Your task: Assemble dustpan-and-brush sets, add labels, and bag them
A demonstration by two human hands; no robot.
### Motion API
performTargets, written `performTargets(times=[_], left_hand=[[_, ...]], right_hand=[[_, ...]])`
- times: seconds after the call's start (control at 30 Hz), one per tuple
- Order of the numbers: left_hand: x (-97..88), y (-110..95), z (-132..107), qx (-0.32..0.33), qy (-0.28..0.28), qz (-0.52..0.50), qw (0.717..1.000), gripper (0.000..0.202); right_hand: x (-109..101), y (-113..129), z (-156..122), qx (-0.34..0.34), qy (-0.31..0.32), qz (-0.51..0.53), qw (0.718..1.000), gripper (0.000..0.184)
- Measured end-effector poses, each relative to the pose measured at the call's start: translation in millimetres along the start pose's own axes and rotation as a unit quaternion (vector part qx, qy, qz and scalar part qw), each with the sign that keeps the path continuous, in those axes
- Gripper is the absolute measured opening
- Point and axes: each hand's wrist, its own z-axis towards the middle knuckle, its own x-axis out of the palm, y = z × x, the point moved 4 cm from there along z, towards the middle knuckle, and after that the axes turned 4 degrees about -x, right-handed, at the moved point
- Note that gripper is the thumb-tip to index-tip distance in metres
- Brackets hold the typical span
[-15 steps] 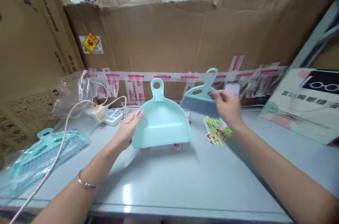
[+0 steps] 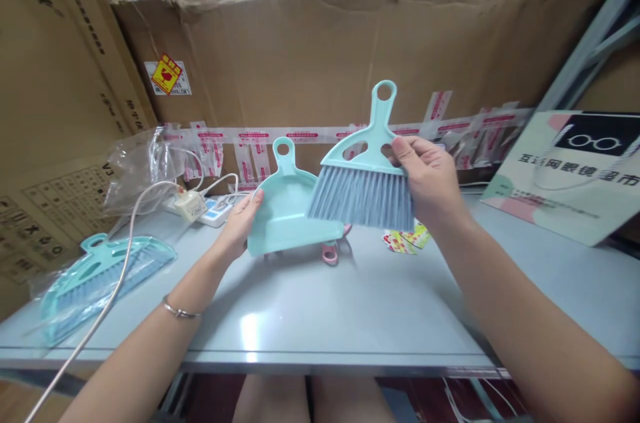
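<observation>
Smooth plastic dustpan [image 2: 283, 204], plastic brush [image 2: 371, 158] with matt bristles [image 2: 363, 198], glossy tabletop [image 2: 360, 316], matt cardboard [image 2: 310, 63], shiny metal bracelet [image 2: 180, 312]

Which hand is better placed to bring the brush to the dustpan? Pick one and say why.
Probably the right hand: it grips the brush near the right end of its head, with bristles pointing down. The left hand is taken up holding the dustpan by its left edge.

storeroom-like workspace | cardboard wall [image 2: 300, 56], printed carton [image 2: 55, 96], metal frame [image 2: 589, 44], pale table [image 2: 360, 316]
</observation>
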Motion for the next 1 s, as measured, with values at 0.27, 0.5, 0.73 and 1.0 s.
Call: performTargets(times=[0.27, 0.5, 0.73, 1.0], left_hand=[[4.0, 6, 0, 0.019, 0.023, 0.034, 0.999, 0.051], [17.6, 7, -11, 0.017, 0.104, 0.039, 0.994, 0.06], [25.0, 13, -15, 0.016, 0.139, 0.109, 0.984, 0.058], [26.5, 13, -16, -0.005, 0.129, 0.081, 0.988, 0.051]], right_hand=[[55, -23, -44, 0.078, 0.186, -0.018, 0.979, 0.03], [62, -30, -54, 0.034, 0.178, -0.12, 0.976, 0.023], [61, -26, -54, -0.011, 0.163, -0.206, 0.965, 0.018], [53, -12, -45, -0.165, 0.157, -0.32, 0.92, 0.017]])
